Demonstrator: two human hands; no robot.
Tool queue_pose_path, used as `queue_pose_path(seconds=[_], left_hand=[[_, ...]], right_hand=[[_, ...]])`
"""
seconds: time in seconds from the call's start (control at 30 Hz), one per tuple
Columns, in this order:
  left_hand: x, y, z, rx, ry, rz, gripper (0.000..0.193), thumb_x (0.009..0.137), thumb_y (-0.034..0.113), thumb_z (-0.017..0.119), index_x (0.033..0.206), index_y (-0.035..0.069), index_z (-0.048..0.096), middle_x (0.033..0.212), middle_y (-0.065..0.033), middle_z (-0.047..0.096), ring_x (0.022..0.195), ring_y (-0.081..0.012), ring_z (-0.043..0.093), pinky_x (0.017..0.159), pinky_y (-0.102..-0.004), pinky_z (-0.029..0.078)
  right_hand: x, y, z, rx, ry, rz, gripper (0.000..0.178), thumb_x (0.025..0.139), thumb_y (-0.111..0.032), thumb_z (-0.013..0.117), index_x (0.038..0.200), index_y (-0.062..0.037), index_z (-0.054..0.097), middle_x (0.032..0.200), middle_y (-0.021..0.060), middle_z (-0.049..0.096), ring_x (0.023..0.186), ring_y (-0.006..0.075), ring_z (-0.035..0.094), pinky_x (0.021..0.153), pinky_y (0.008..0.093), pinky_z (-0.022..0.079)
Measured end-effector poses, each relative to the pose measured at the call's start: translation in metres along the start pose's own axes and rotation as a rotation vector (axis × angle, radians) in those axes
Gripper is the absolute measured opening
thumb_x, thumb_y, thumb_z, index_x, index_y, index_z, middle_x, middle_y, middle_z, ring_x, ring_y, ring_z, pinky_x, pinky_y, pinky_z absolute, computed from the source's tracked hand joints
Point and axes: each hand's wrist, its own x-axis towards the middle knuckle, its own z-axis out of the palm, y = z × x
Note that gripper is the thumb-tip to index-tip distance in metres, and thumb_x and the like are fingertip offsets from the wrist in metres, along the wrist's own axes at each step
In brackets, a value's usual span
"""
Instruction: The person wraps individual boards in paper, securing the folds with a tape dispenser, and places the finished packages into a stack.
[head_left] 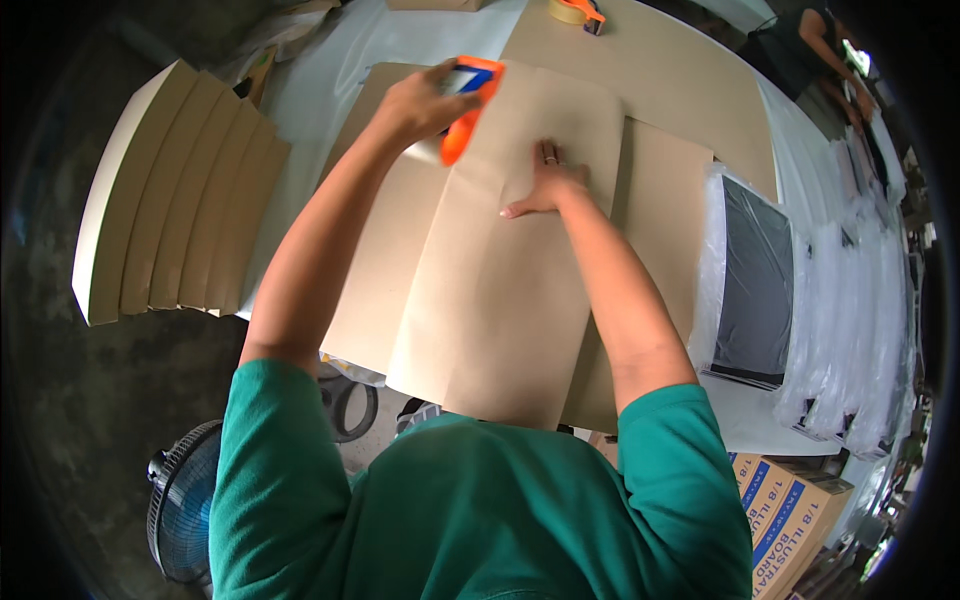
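Two hands, two orange tape dispensers, one fan, one co-worker

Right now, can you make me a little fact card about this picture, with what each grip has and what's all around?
Left grip: closed on an orange tape dispenser
Right grip: fingers spread, resting on a brown cardboard sheet
Far edge: another orange tape dispenser with a tan roll
Left side: brown cardboard pieces in a stepped row
Right side: dark flat thing in clear plastic
Lower left: round fan
Upper right: another person, partly seen
Hard to tell: whether the held dispenser touches the sheet
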Motion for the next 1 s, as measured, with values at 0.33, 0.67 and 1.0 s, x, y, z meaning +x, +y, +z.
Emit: queue_pose_path(seconds=[0.33,0.67,1.0], left_hand=[[0.065,0.041,0.107,0.588,-0.580,-0.037,0.048,0.071,0.048,0.051,0.103,0.014,0.064,0.103,-0.0122,0.062,0.093,-0.0247,0.058,0.078,-0.0366,0.044],[0.003,0.030,0.083,0.783,-0.930,-0.189,0.050,0.061,0.049,0.062,0.096,0.013,0.068,0.100,-0.0119,0.063,0.088,-0.0267,0.060,0.075,-0.0378,0.046],[-0.063,0.072,0.075,0.708,-1.362,-0.578,0.049,0.058,0.042,0.072,0.092,0.008,0.067,0.088,-0.0092,0.065,0.077,-0.0222,0.062,0.069,-0.0334,0.047]], right_hand=[[-0.007,0.002,-0.003,-0.032,0.001,-0.064,0.134,0.046,-0.074,0.069,0.143,-0.0104,0.001,0.149,0.0102,0.005,0.137,0.0260,0.009,0.101,0.0569,0.023],[0.005,-0.002,-0.010,-0.059,-0.159,-0.025,0.142,0.040,-0.067,0.077,0.142,-0.0139,-0.007,0.150,0.0028,-0.008,0.138,0.0234,-0.003,0.102,0.0613,0.018],[-0.004,0.011,-0.013,-0.002,-0.114,-0.070,0.125,0.046,-0.062,0.078,0.141,-0.0381,0.000,0.149,0.0092,-0.009,0.137,0.0306,-0.005,0.102,0.0633,0.015]])
